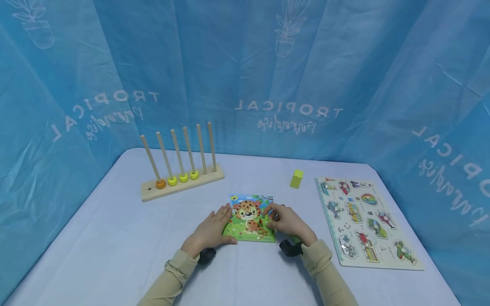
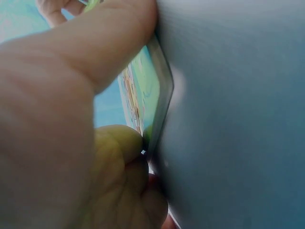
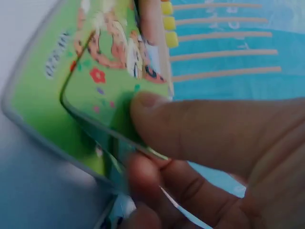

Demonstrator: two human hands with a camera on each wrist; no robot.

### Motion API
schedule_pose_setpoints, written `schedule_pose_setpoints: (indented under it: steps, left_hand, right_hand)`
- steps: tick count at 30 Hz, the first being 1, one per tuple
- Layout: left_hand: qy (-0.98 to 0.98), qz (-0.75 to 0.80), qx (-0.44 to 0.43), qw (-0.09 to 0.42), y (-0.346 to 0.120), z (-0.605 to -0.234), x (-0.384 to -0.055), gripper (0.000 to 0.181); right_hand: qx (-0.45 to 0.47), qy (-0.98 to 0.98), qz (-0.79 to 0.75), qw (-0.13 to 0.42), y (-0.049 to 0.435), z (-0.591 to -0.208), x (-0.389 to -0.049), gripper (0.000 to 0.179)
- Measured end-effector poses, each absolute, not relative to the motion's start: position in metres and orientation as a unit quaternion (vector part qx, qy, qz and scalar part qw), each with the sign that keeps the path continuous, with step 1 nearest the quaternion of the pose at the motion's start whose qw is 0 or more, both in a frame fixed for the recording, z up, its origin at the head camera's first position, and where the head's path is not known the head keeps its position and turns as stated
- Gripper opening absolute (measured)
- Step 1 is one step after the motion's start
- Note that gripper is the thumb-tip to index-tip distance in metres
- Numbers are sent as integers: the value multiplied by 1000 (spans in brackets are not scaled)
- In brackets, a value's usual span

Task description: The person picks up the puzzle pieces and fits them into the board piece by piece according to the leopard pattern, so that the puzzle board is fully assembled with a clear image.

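A square leopard picture puzzle (image 1: 239, 231) lies on the table between the hands. My left hand (image 1: 209, 230) rests against its left side, fingers extended along the edge and thumb by the near corner. From the right, my right hand (image 1: 288, 221) pinches a puzzle piece (image 3: 107, 90) between thumb and fingers. In the right wrist view that piece is tilted, its near edge raised above the green puzzle base (image 3: 35, 105). Part of the base is hidden under the piece and fingers.
A wooden peg stand (image 1: 183, 187) with upright rods and several beads stands at the back left. A yellow-green block (image 1: 296, 179) is behind the right hand. A vehicle puzzle board (image 1: 360, 221) lies at the right. Blue curtains (image 1: 245, 76) enclose the table (image 1: 95, 246).
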State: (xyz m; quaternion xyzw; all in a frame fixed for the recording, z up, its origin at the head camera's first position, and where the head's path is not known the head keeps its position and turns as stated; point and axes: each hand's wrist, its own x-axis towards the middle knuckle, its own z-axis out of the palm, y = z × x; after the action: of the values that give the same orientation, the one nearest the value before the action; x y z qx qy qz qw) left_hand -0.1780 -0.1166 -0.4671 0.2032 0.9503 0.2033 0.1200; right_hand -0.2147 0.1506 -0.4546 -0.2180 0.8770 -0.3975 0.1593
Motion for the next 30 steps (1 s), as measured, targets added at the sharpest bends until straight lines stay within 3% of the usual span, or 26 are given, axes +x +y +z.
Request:
schedule_pose_setpoints:
  steps: [9, 15, 20, 26, 30]
  left_hand:
    - [948, 208, 204, 124, -116, -467, -177, 97]
    - [949, 205, 204, 125, -116, -467, -178, 97]
    - [949, 204, 205, 124, -115, -467, -178, 98]
    - [950, 206, 204, 119, -115, -466, -179, 97]
    - [950, 205, 201, 123, -116, -466, -178, 97]
  right_hand:
    - [-227, 915, -317, 102, 142, -464, -207, 24]
    - [-191, 922, -321, 99, 142, -466, -208, 34]
    - [-170, 904, -379, 99, 159, -461, -214, 34]
    - [-126, 916, -379, 37, 192, -450, -221, 38]
    - [-113, 923, -360, 72, 206, -451, -221, 52]
